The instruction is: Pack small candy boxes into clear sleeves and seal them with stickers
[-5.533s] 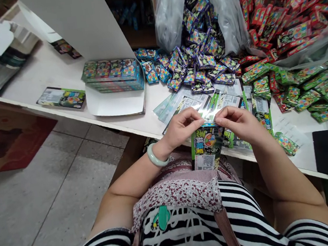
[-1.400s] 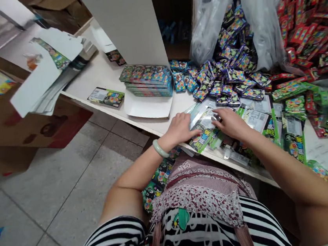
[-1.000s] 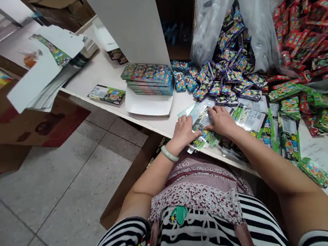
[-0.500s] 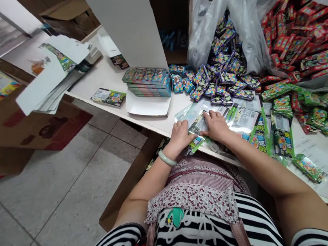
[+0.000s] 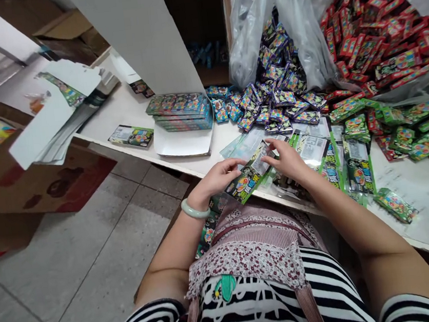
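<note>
At the table's front edge, my left hand (image 5: 218, 177), with a pale bangle on its wrist, grips the left side of a flat printed plastic bag (image 5: 250, 178). The bag is black with a green edge and colourful lettering, and it lies tilted. My right hand (image 5: 284, 160) pinches its upper right part between thumb and fingers. More printed bags (image 5: 314, 150) lie overlapping just right of that hand. Behind the hands is a clear plastic sheet (image 5: 236, 145).
Small purple packets (image 5: 266, 106) spill from a clear bag, beside red boxes (image 5: 382, 33) and green packets (image 5: 424, 132). A white carton (image 5: 181, 145) with stacked printed boxes (image 5: 181, 112) stands left. Cardboard boxes (image 5: 62, 183) sit at far left.
The printed bag has been raised from the table and turned, showing more of its colourful face. My left hand has moved left; both hands now grip it. The view has shifted slightly.
</note>
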### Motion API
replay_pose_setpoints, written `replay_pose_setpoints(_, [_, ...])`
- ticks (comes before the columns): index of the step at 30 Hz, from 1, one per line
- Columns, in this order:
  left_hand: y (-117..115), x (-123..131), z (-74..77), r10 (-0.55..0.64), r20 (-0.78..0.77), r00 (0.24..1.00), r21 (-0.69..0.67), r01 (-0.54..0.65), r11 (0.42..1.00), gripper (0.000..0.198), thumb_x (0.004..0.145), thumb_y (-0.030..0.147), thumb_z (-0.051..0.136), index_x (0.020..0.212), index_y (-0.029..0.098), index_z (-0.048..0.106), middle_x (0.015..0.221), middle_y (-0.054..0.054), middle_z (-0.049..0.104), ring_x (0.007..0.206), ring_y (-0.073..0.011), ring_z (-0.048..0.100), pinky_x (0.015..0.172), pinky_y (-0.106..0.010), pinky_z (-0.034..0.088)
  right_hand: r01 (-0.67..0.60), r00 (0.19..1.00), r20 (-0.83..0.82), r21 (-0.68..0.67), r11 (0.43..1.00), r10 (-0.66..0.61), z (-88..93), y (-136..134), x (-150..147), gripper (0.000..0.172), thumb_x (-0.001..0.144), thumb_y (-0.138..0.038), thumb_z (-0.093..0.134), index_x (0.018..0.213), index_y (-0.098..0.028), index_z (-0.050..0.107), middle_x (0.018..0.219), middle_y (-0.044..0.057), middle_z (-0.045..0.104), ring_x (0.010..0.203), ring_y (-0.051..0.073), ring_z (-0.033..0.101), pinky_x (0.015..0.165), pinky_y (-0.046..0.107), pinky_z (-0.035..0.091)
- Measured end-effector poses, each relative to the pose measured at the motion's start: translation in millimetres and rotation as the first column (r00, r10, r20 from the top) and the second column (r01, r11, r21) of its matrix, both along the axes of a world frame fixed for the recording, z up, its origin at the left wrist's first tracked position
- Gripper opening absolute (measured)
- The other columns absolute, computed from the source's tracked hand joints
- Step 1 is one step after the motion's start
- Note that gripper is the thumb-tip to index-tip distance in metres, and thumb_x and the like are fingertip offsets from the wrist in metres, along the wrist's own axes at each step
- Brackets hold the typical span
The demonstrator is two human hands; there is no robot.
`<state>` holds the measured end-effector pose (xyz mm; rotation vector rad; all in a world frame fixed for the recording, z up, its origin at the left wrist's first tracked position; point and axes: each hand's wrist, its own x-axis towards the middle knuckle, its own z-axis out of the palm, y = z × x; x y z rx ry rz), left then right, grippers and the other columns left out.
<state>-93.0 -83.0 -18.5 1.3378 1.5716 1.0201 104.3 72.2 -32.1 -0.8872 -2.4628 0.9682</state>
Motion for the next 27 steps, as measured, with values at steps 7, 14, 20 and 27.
replay_pose_setpoints(7, [-4, -1, 8.8, -0.166, -0.076, 0.983, 0.082, 0.172, 0.982, 0.036, 0.092, 0.032, 0.058, 0.124, 0.021, 0.069, 0.093, -0.004, 0.064, 0.078, -0.0128, 0.056, 0.071, -0.027, 0.049, 0.035, 0.987, -0.155, -0.084, 0.996, -0.048, 4.3, 8, 13, 0.044, 0.075, -0.034, 0.08, 0.115, -0.019, 0.067, 0.111, 0.011, 0.066, 0.107, 0.028, 0.062, 0.097, 0.047, 0.05])
replay_pose_setpoints(14, [1, 6, -0.7, -0.109, -0.125, 0.986, 0.045, 0.116, 0.992, 0.04, 0.094, 0.027, 0.056, 0.132, 0.019, 0.065, 0.108, -0.008, 0.072, 0.093, -0.0164, 0.065, 0.085, -0.032, 0.053, 0.064, 0.978, -0.164, -0.344, 0.937, -0.127, 0.1, -3, 1, 0.032, 0.064, -0.032, 0.083, 0.081, -0.022, 0.058, 0.076, -0.002, 0.057, 0.073, 0.017, 0.054, 0.075, 0.038, 0.05])
replay_pose_setpoints(20, [2, 5, 13.3, -0.027, -0.285, 0.958, 0.226, 0.095, 0.97, 0.028, 0.095, 0.025, 0.057, 0.119, 0.016, 0.069, 0.107, -0.01, 0.071, 0.093, -0.0169, 0.067, 0.083, -0.033, 0.056, -0.291, 0.953, -0.28, -0.751, 0.593, 0.113, 28.5, 4, 13, 0.038, 0.06, -0.043, 0.085, 0.082, -0.022, 0.063, 0.08, -0.001, 0.069, 0.08, 0.016, 0.064, 0.079, 0.034, 0.053])
replay_pose_setpoints(27, [1, 24, 24.2, 0.002, -0.676, 0.737, 0.275, 0.251, 0.928, 0.042, 0.102, 0.025, 0.049, 0.141, 0.011, 0.051, 0.119, -0.018, 0.069, 0.108, -0.0248, 0.067, 0.092, -0.043, 0.058, -0.218, 0.975, -0.197, -0.737, 0.64, 0.105, 40.9, 2, 21, 0.04, 0.068, -0.058, 0.08, 0.085, -0.022, 0.077, 0.089, 0.002, 0.077, 0.082, 0.018, 0.067, 0.087, 0.037, 0.053])
